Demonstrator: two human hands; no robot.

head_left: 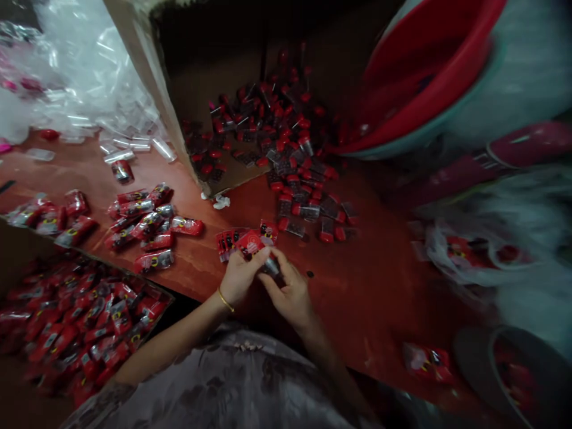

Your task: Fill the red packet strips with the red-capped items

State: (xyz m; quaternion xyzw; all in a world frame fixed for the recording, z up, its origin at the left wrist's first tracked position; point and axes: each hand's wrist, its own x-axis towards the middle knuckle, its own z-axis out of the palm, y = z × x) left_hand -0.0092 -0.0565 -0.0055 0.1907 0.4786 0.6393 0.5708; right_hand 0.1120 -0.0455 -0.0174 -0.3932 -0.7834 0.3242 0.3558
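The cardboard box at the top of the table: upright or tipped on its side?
Tipped on its side. The cardboard box opens toward the person, and red-capped vials spill from it onto the table.

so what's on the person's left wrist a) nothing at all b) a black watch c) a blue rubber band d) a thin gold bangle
d: a thin gold bangle circles the wrist just behind the left hand, which meets the right hand over a small red packet on the red table.
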